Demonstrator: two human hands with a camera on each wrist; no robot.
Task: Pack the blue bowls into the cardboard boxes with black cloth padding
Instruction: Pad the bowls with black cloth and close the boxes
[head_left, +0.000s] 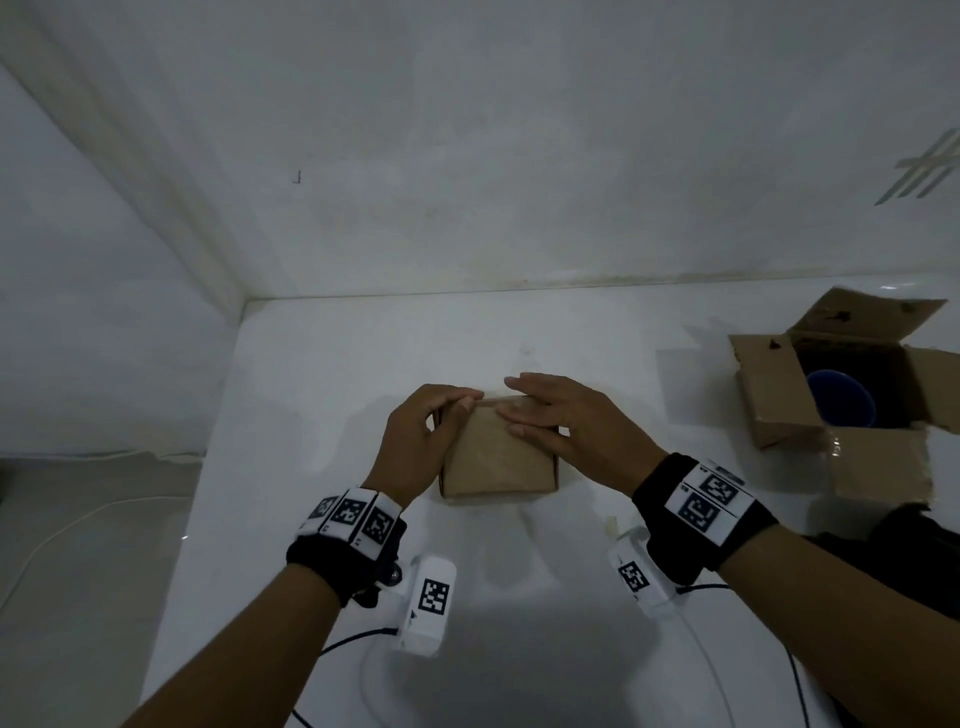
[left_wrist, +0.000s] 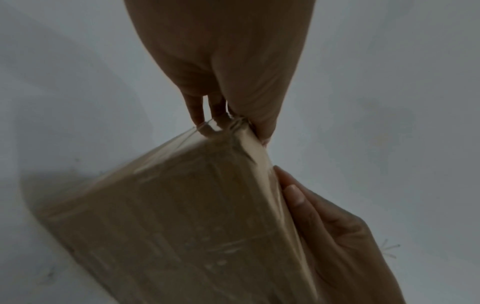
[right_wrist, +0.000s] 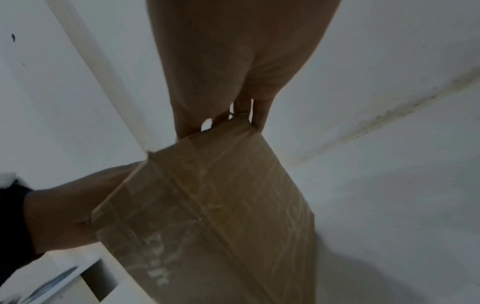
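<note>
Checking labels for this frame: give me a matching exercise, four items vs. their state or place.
Items:
1. closed cardboard box
2. open cardboard box
3. blue bowl
4. right hand

States:
A. inside a box at the right
B. flaps spread out
C. lies flat on a box top
D. between both hands, flaps down

Pairs: 1-D, 2-B, 3-A, 4-C

A closed cardboard box (head_left: 498, 452) sits on the counter (head_left: 332, 364), near its middle. The left hand (head_left: 415, 436) is at the box's left side, fingers over its far left corner; the right hand (head_left: 566, 421) lies on its top from the right. Well to the right stands an open cardboard box (head_left: 852, 395) with a bowl (head_left: 841, 397) inside it. Walls meet behind the counter's far left corner.
</note>
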